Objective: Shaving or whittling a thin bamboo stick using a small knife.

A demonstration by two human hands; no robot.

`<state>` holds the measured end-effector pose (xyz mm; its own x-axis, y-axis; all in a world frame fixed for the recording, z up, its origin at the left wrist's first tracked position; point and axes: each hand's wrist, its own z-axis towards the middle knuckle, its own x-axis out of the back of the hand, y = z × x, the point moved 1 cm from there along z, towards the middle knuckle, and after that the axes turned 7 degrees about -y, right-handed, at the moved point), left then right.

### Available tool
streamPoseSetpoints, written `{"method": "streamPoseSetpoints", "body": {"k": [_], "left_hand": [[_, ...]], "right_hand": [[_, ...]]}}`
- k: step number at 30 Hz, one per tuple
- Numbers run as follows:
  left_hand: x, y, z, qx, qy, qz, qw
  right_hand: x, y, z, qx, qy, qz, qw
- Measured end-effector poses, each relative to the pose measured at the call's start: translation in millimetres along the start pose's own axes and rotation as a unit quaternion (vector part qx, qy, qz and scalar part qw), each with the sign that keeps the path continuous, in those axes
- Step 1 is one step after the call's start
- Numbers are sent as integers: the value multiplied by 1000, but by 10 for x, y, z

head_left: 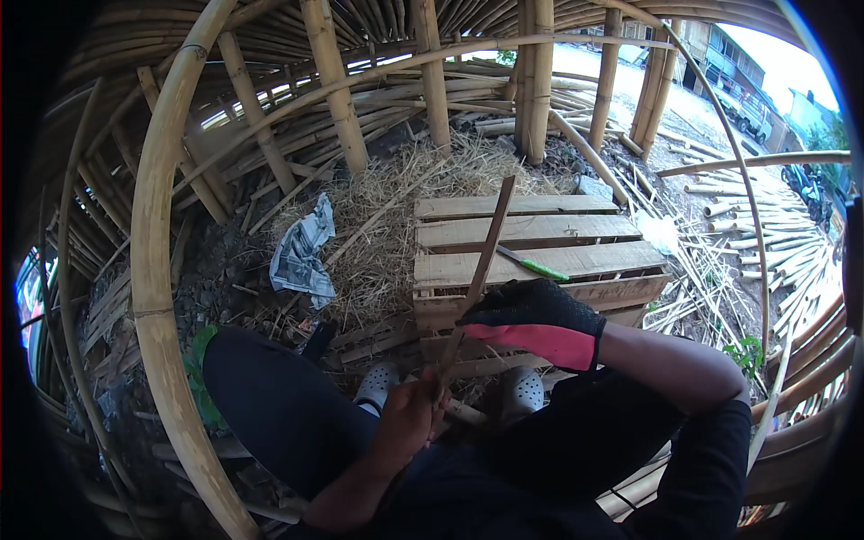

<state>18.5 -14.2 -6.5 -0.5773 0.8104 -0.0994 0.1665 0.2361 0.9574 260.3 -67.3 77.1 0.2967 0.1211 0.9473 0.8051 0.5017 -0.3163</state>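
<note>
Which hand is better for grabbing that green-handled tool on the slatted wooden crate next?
Probably the right hand, gloved black and pink: it's nearer the green-handled tool, though it seems to pinch the long brown strip. The bare left hand is farther, gripping the strip's near end.

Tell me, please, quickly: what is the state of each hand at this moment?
Left hand: bare, closed, holding the lower part of a thin brown strip.
Right hand: gloved, closed on the same strip, higher up.

Pink-and-black glove [553,319], brown strip [484,261].
Beyond gloved fingers [493,310]: bright green handle [544,269], pale tan slats [531,233]. Flanking bare fingers [421,400]: grey shoes [524,393], dark-dotted.
</note>
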Motion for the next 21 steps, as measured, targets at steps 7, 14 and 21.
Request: {"method": "streamPoseSetpoints", "body": {"k": [7, 14, 21], "left_hand": [[-6, -17, -28, 2, 16, 12, 1000], [-26, 0, -31, 1, 27, 19, 999], [-48, 51, -32, 2, 30, 33, 999]], "right_hand": [[142, -206, -12, -304, -42, 426, 851], [98, -150, -50, -282, -79, 461, 838], [219, -204, -20, -400, -88, 472, 781]]}}
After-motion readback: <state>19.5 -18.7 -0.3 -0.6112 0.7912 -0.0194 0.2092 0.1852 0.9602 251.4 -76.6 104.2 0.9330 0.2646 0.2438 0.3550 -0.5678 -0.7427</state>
